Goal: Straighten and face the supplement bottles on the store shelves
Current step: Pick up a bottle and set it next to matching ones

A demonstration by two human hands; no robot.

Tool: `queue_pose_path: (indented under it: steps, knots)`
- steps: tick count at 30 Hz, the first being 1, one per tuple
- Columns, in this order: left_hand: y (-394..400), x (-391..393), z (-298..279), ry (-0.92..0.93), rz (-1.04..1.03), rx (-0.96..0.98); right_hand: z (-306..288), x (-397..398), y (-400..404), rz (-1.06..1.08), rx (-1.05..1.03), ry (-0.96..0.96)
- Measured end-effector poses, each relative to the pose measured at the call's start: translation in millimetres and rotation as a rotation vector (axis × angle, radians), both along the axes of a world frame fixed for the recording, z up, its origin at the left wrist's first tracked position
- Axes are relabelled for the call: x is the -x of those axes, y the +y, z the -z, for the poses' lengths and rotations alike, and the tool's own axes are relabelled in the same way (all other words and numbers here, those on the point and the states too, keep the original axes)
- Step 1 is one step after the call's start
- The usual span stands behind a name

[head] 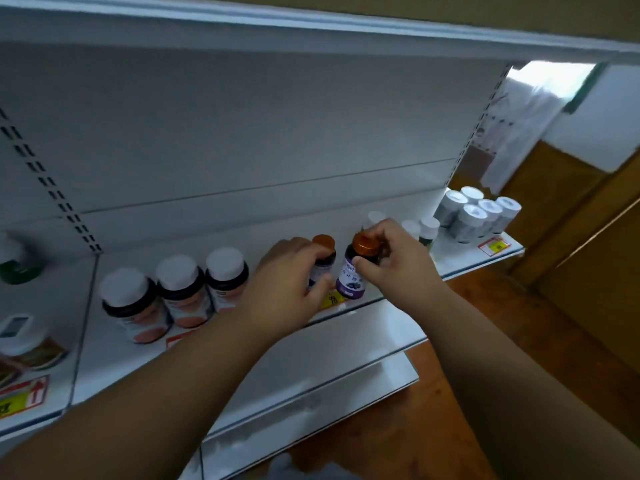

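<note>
Left hand (291,282) fingers curled gripping; right hand (394,261) likewise; forearms extended.

Two bare forearms enter from the lower edge, ending in the left hand (287,282) and the right hand (394,261). No sleeve, glove, ring or watch shows from fingers to elbows. Short nails tip the thumbs; the knuckles are rounded.

Dim, cool-toned view, brightest patch at window (550,81) upper right, soft overall blur, wide-angle bowing away from window, no glare.
</note>
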State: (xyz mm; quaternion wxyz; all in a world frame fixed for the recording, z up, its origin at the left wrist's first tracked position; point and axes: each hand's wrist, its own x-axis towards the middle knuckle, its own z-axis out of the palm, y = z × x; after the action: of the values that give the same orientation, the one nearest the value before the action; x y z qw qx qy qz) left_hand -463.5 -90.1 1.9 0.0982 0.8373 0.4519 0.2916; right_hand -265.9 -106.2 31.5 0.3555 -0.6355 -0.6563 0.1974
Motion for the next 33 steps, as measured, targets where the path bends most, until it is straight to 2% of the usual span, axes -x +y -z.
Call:
queue_pose_path:
  steps: [2,5,9,12,23,28,33]
  knots:
    - [19,-5,2,0.037,0.015,-0.069,11,-5,21,-0.010,0.010,-0.059]
    - [42,-17,10,0.123,-0.100,-0.122,29,-10,48,-0.072,0.023,-0.118]
    - [60,-33,22,0.404,-0.217,0.132,49,-16,63,-0.152,-0.017,-0.054]
    - [63,-33,23,0.484,-0.194,0.148,51,-18,72,-0.201,0.021,-0.022]
    - [61,-33,20,0.481,-0.227,0.157,46,-30,89,-0.369,0.126,-0.036]
    - [16,-19,5,0.298,-0.397,-0.075,22,-7,77,-0.402,-0.038,-0.017]
    - [-38,37,-20,0.190,-0.570,-0.127,-15,68,54,-0.594,-0.165,0.024]
